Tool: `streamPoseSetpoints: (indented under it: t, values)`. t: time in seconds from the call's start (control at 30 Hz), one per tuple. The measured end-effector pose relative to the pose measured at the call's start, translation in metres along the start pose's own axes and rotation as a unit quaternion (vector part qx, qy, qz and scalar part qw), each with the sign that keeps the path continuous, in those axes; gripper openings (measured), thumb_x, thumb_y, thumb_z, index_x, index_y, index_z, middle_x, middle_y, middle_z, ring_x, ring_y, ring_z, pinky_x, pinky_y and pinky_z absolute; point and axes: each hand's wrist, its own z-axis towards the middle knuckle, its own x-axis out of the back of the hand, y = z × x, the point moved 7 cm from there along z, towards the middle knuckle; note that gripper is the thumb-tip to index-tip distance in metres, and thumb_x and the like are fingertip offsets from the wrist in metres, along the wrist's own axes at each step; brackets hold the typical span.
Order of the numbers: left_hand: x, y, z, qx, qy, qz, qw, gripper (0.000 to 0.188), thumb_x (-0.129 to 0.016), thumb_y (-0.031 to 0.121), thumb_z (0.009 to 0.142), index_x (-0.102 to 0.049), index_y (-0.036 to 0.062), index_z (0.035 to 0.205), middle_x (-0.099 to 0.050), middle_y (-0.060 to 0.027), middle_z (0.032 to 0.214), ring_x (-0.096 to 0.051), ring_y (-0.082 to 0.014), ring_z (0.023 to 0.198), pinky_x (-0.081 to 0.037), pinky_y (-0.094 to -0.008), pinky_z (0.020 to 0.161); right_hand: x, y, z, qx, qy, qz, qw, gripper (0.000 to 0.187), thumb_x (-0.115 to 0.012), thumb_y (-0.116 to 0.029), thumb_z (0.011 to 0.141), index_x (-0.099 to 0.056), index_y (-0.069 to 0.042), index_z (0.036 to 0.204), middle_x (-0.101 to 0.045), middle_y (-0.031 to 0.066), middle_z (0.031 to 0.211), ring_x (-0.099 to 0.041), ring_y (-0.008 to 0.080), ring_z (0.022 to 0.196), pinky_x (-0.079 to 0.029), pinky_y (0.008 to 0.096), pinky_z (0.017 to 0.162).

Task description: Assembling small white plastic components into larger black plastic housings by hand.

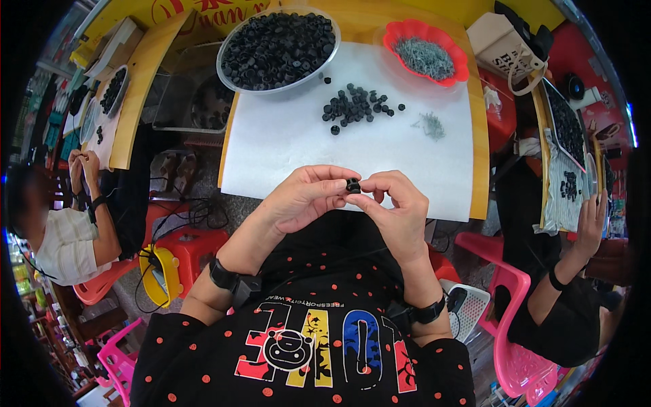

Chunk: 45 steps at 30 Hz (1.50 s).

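In the head view, the left hand [303, 198] and right hand [399, 203] both pinch a small black part [352, 184] in a closed grip by the near edge of the surface [479, 136], its finer shape hard to make out. Bare white sheet [285, 139] separates them from loose black pieces [354, 106]; a clear bowl [281, 91] and red dish [461, 64] crowd the far edge.

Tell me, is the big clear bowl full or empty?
Full: in the clear bowl, black parts lie heaped nearly to the rim all round, hiding the bottom.
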Motion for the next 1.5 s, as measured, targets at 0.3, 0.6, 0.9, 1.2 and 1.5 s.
streamPoseSetpoints:
  t: [0.3,0.6,0.9,1.2,1.5]
  values:
    - [0.007,0.002,0.0,-0.039,0.034,0.025,0.998,0.026,-0.06,0.007,0.09,-0.06,-0.0034,0.114,-0.064,-0.0084,0.103,-0.06,-0.0124,0.09,-0.049,-0.0253,0.08,-0.007,-0.008,-0.003,0.039,0.046,-0.034,0.998,0.021,-0.077,-0.002,0.072,-0.068,-0.001,0.09,-0.067,0.0073,0.082,-0.056,0.0101,0.059,-0.047,0.0232,0.053]
    - [0.012,0.0,-0.001,-0.039,0.055,-0.001,0.998,0.024,-0.059,0.006,0.09,-0.06,-0.0029,0.112,-0.064,-0.0083,0.099,-0.061,-0.0128,0.086,-0.051,-0.0245,0.078,-0.007,-0.006,-0.005,0.018,0.035,-0.024,0.999,0.018,-0.073,0.002,0.074,-0.068,0.0,0.092,-0.067,0.0066,0.082,-0.057,0.0086,0.062,-0.047,0.0223,0.056]
    - [0.003,0.009,0.0,-0.035,0.072,0.034,0.996,0.021,-0.057,0.005,0.091,-0.062,-0.0024,0.11,-0.064,-0.0073,0.091,-0.062,-0.0123,0.079,-0.052,-0.0233,0.071,-0.005,0.018,-0.005,-0.148,0.035,0.177,0.972,0.018,-0.071,0.001,0.079,-0.067,0.004,0.097,-0.068,0.0061,0.087,-0.061,0.0075,0.075,-0.049,0.0213,0.067]
    - [0.011,0.0,-0.003,-0.044,0.073,0.097,0.992,0.014,-0.063,0.012,0.09,-0.064,0.0012,0.098,-0.065,-0.004,0.084,-0.061,-0.0097,0.072,-0.052,-0.0232,0.065,-0.009,0.005,-0.003,-0.129,0.013,0.075,0.989,0.012,-0.067,0.004,0.08,-0.066,0.006,0.092,-0.066,0.0048,0.084,-0.06,0.0081,0.077,-0.049,0.0209,0.069]
    - [0.001,-0.017,-0.003,-0.029,0.026,0.046,0.998,0.015,-0.064,0.013,0.09,-0.064,0.0014,0.1,-0.062,-0.0019,0.083,-0.059,-0.0088,0.073,-0.049,-0.022,0.069,-0.01,0.03,-0.023,-0.198,0.072,0.221,0.952,0.015,-0.065,0.011,0.075,-0.065,0.009,0.09,-0.066,0.0114,0.08,-0.064,0.0156,0.071,-0.051,0.0248,0.068]
